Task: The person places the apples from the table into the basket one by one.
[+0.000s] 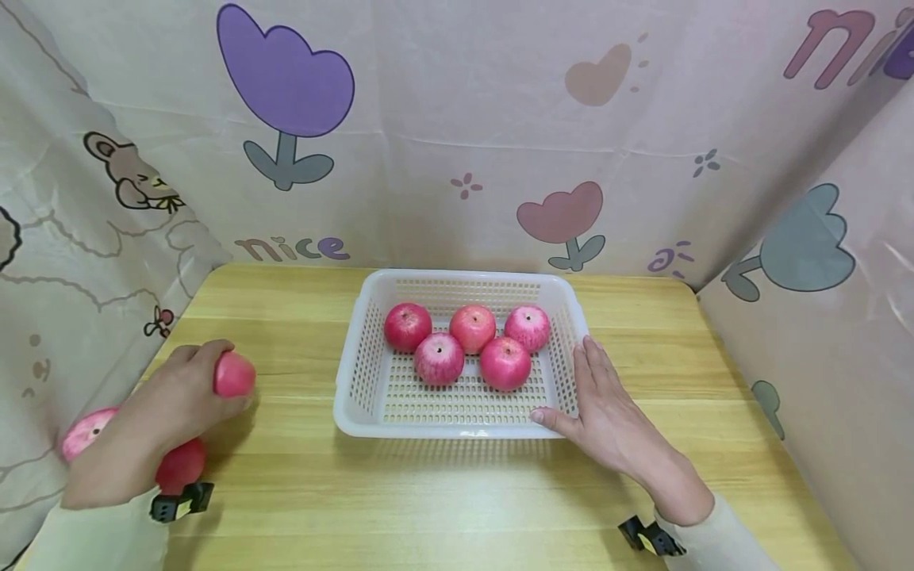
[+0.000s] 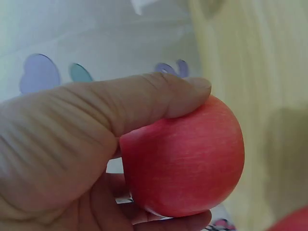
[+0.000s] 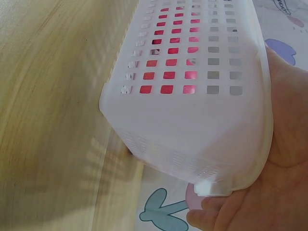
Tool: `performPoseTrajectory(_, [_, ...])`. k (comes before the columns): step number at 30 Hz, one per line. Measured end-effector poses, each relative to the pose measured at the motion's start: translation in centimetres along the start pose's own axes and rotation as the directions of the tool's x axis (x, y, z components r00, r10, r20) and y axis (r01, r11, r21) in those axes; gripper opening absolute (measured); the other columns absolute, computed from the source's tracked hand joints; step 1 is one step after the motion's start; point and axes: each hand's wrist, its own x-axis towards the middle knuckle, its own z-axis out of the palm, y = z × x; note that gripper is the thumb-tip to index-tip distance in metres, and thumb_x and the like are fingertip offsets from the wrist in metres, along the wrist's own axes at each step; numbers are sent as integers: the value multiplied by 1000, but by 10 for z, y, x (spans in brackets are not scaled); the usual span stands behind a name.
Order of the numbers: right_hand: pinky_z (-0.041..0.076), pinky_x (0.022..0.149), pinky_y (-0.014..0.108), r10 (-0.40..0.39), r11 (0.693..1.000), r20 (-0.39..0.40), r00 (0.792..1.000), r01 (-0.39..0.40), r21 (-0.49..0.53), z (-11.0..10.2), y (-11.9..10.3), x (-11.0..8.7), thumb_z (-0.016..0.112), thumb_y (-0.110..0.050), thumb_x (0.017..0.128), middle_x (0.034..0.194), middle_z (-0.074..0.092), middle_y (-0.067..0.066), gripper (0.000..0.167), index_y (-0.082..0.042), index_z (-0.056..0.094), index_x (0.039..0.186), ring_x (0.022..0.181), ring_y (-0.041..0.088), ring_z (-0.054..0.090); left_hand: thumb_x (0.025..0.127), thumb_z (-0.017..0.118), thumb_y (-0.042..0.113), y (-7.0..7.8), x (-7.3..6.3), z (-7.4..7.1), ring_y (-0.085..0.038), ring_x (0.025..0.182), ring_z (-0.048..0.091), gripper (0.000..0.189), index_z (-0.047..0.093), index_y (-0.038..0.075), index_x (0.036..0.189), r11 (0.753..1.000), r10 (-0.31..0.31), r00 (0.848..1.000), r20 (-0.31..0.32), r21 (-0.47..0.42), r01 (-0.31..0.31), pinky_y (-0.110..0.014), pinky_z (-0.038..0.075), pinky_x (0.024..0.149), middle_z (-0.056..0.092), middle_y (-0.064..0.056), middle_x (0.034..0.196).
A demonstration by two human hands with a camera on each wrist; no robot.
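Note:
My left hand (image 1: 174, 392) grips a red apple (image 1: 234, 374) above the table's left side. In the left wrist view the thumb lies across the top of this apple (image 2: 187, 159), with fingers beneath it. A white plastic basket (image 1: 457, 431) stands on the table and holds several red and pink apples, one of them a front apple (image 1: 505, 364). My right hand (image 1: 617, 416) rests against the basket's right front corner, fingers straight along the right rim and thumb over the front rim. The right wrist view shows the hand (image 3: 288, 144) touching the basket's rim.
Beside my left forearm lie a pink striped apple (image 1: 86, 432) and a red apple (image 1: 181, 466), both partly hidden by the arm. The wooden table (image 1: 457, 507) is bordered by a printed cloth (image 1: 428, 119) at the back and sides.

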Motion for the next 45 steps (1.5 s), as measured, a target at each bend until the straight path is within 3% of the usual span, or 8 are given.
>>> performPoseTrajectory(8, [17,127,67,-6,1000,19,1000,6,-1,-3,-1,-2,57,-78,94,175,-6,28,123,9,7,165,162,47,-2,83,86,28,46,-9,-19,-57,108,54,85,44,0,151,998,57,993,-103,-16,-59,-75,48,87,45,-41,135])
performPoseTrajectory(21, [20,126,67,-85,989,12,996,86,-121,-9,-1,-6,56,-74,97,172,8,35,115,14,19,161,161,52,7,87,86,33,119,-19,-40,-49,111,61,80,48,9,152,982,179,979,-97,-48,-184,-68,55,90,49,-31,142])
performPoseTrajectory(26, [20,126,69,-89,986,9,996,90,-139,-10,-1,-6,57,-74,96,171,11,35,114,14,22,161,160,53,10,86,87,32,146,-19,-35,-44,109,65,79,51,7,151,960,274,957,-99,-33,-279,-62,59,88,54,-28,139])
performPoseTrajectory(33, [20,127,65,-92,988,6,996,92,-126,-11,-2,-6,57,-72,97,171,10,35,114,15,21,161,160,53,10,83,89,30,176,-12,-19,-37,111,66,79,55,6,150,925,379,925,-27,-7,-379,-54,63,87,60,-23,136])
performPoseTrajectory(45, [18,128,65,-68,993,15,998,69,-99,-8,-1,-5,56,-73,97,172,7,34,115,13,18,162,161,51,7,80,91,30,193,7,12,-29,110,65,83,53,4,150,905,419,897,142,8,-425,-48,60,95,63,-17,130])
